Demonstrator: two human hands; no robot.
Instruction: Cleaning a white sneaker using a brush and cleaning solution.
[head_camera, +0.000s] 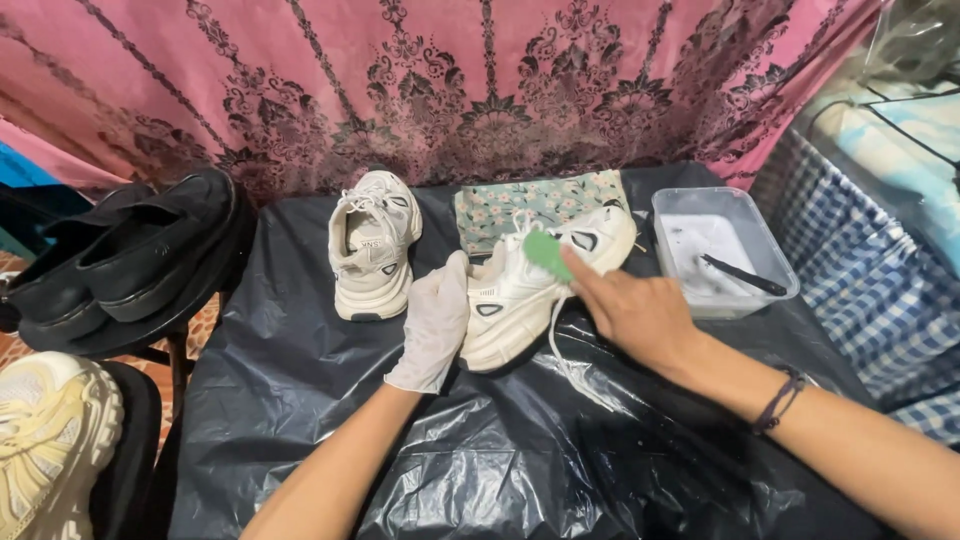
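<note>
- Head view: your left hand (432, 322), in a white glove, is clamped on the heel end of the white sneaker (535, 285), which lies on the black plastic sheet (300, 400) covering the counter.
- Your right hand (635, 312) is bare and closed on a green brush (547, 252), pressed against the sneaker's upper near the laces.
- A second white sneaker (372, 245) stands just beside the left hand, apart from the one you hold.
- A clear plastic tub (725, 250) of pale cleaning liquid, with a dark tool (742, 275) lying in it, sits near your right forearm; a wide elbow swing could tip it across the sheet.
- The loose lace (565, 360) trails by your right hand and could snag the brush.
- The sheet looks slick: if your left grip loosens, the sneaker may slide.
- Black shoes (140, 255) rest well apart at left.
</note>
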